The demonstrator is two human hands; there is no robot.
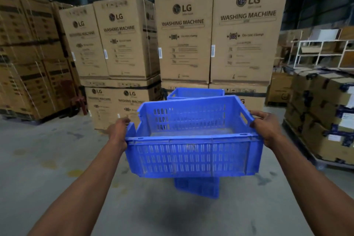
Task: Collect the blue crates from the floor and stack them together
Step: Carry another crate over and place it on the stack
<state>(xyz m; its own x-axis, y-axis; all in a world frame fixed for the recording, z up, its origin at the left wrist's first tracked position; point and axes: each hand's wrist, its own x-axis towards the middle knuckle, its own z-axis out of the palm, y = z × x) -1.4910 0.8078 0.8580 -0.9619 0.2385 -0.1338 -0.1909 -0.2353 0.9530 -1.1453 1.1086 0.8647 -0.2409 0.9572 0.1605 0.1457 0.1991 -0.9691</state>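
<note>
I hold an empty blue slotted crate (193,157) in the air in front of me, tilted slightly. My left hand (119,130) grips its left end, and my right hand (266,128) grips the handle slot on its right end. Behind and under the held crate stands a stack of blue crates (197,188) on the floor; its top rim (195,93) shows beyond the held crate's far wall. The held crate hides most of the stack.
Tall stacked cardboard washing-machine boxes (216,32) form a wall just behind the stack. More wrapped cartons (28,59) stand at left, a pallet of boxes (325,115) at right, white shelving (323,51) beyond. Grey concrete floor (57,159) spreads around.
</note>
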